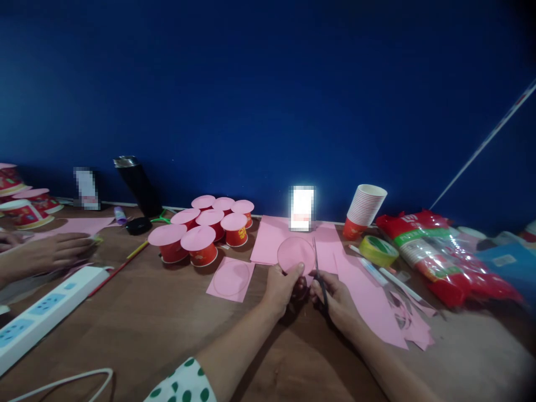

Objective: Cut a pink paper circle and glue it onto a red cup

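So the pink paper circle [295,254] is a flat round disc cut from thin pink paper, held up on edge just above the surface, face toward the camera — its lower rim is pinched by fingers. Right beside it on its right edge are the scissors [319,276] — dark handles low down, slim blades pointing nearly straight up, tips reaching about level with the disc's top. Whether the blades touch the paper, can't tell.

matt pink paper disc [295,254], wood-look table [167,329]
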`<state>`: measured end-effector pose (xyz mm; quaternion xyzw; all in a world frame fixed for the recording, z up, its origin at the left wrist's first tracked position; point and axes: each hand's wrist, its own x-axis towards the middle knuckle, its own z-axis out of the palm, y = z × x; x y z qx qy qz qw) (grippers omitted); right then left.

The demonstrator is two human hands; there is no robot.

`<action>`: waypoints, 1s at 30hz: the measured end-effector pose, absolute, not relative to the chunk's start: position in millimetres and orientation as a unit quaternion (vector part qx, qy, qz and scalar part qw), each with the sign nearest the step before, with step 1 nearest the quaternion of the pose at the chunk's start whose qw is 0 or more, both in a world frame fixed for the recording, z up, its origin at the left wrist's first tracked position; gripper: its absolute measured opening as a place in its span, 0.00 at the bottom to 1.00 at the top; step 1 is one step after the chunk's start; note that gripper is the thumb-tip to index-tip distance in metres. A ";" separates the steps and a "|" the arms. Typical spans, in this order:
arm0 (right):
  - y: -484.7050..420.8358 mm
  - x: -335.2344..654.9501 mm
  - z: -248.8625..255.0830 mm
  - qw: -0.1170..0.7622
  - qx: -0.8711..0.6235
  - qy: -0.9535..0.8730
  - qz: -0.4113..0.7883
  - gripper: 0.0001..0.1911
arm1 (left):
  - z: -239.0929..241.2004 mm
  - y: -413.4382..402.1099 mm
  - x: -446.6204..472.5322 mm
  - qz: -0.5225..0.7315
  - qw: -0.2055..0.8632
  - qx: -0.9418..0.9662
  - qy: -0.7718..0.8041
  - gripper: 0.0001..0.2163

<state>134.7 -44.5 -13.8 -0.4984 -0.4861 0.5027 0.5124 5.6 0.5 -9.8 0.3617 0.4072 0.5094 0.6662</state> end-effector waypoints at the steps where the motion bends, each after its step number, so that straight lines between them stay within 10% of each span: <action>1: -44.5 134.7 -13.6 0.512 -0.500 -0.489 0.499 0.24 | -9.2 0.3 5.6 0.509 0.668 0.360 0.407 0.18; 30: -46.0 134.7 -11.1 0.505 -0.512 -0.496 0.486 0.24 | -11.0 1.3 5.4 0.511 0.645 0.366 0.435 0.18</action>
